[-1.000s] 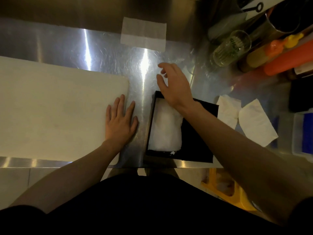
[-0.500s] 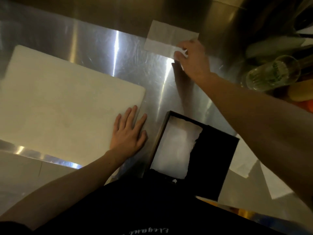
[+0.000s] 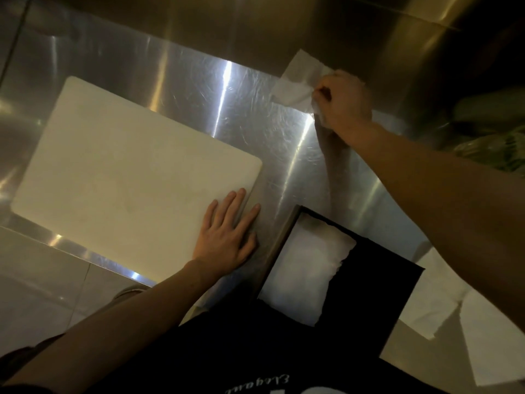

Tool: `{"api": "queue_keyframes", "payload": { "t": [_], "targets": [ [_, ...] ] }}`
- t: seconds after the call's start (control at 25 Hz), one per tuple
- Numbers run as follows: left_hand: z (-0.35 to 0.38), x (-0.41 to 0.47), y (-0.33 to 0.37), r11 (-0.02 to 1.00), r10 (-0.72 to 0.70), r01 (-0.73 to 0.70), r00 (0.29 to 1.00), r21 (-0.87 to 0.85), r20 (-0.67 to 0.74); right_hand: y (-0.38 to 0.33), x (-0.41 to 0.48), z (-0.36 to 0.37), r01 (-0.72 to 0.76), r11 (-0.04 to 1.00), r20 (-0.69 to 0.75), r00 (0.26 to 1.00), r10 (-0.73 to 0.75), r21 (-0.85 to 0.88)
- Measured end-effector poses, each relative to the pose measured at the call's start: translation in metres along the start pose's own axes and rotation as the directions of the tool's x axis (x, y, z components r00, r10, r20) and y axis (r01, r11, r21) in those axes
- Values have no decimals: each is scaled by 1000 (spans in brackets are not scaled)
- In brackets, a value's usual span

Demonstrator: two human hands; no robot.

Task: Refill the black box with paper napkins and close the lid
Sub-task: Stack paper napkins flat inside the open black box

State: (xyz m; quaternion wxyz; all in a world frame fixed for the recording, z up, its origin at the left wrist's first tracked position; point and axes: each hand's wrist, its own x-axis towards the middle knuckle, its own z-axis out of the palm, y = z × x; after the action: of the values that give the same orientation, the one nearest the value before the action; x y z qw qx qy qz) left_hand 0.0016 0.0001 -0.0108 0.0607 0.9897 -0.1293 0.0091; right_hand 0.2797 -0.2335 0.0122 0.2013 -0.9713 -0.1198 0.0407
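The black box (image 3: 377, 282) sits open at the near edge of the steel counter, with white napkins (image 3: 306, 265) filling its left half. My right hand (image 3: 343, 103) reaches to the back of the counter and pinches a white paper napkin (image 3: 295, 81), whose near corner is crumpled up off the steel. My left hand (image 3: 227, 237) lies flat, fingers spread, on the near right corner of a white cutting board (image 3: 127, 172), left of the box. No lid can be told apart from the box.
Two loose white napkins (image 3: 443, 302) lie on the counter right of the box, partly under my right arm. Greenish objects (image 3: 494, 149) sit at the far right edge. The steel back wall (image 3: 255, 21) rises behind the counter.
My right hand left the box, reached to the back napkin and closed on it, lifting its corner. The left hand stayed on the board. The view tilted toward the back of the counter.
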Motion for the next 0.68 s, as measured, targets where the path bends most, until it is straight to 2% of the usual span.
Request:
{"api": "queue_keyframes", "payload": {
  "t": [0.2,0.32,0.44,0.56,0.68],
  "targets": [
    [0,0,-4,1000,-24,25,999,-16,39,-26,-48,-18,-151,965,-124,976,180,214],
    [-2,0,-3,998,-31,34,998,-57,62,-52,-111,-44,-157,923,-275,925,261,350],
    [-4,-1,-1,995,-27,34,997,-94,76,-83,-184,-65,-200,883,-362,856,369,425],
    [-4,-1,-2,993,-19,30,995,-112,99,-117,-244,-76,-328,780,-346,757,555,533],
    [-6,-1,-5,991,2,16,990,-132,139,-146,-288,-70,-438,719,-301,698,650,539]
  ]
}}
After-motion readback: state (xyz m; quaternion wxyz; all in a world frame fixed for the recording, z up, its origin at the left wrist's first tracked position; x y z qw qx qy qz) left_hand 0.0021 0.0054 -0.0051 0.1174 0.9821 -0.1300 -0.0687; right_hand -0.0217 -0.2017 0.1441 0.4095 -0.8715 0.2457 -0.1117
